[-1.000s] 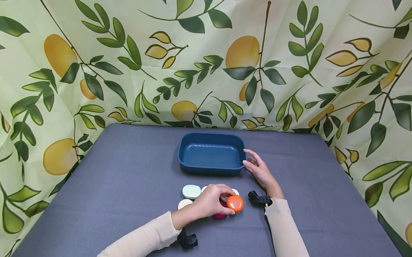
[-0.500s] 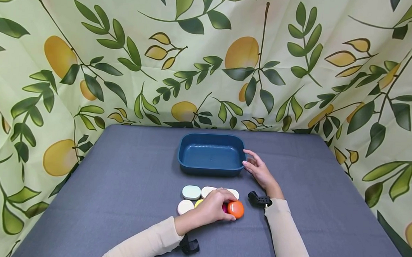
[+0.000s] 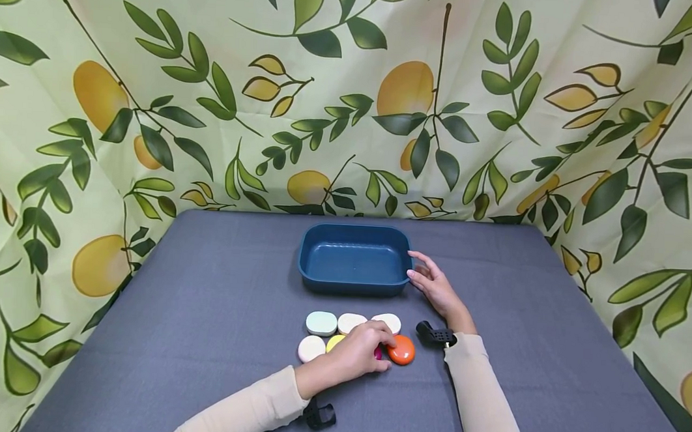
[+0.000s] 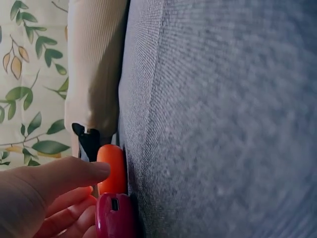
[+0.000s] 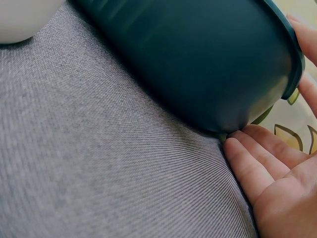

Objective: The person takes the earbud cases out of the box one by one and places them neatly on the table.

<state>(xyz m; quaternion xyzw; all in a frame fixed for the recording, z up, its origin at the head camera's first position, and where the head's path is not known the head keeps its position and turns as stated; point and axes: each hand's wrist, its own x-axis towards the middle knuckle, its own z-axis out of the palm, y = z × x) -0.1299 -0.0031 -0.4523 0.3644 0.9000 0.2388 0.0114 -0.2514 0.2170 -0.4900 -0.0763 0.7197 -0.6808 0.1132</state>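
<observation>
An orange round case [image 3: 401, 350] lies on the grey table at the right end of a cluster of small cases. My left hand [image 3: 353, 353] is just left of it, thumb and fingers parted, fingertips right at its edge. In the left wrist view the thumb [image 4: 89, 171] overlaps the orange case [image 4: 111, 168]. A magenta case [image 4: 115, 215] with a small slot sits beside it, mostly hidden by the hand in the head view. My right hand [image 3: 439, 289] touches the right end of the blue rectangular bin [image 3: 354, 287], its lower fingers [image 5: 252, 166] extended against the base.
Behind my left hand is a row of oval cases: a pale mint one [image 3: 321, 323], a white one [image 3: 351, 322] and another white one [image 3: 389, 322]. A cream round case [image 3: 311, 348] and a partly covered yellow case [image 3: 333, 342] lie to its left. Leaf-patterned cloth [image 3: 340, 111] hangs behind the table.
My left hand has lowered the orange case to the table right of the magenta one and let it go. The right hand has stayed at the bin.
</observation>
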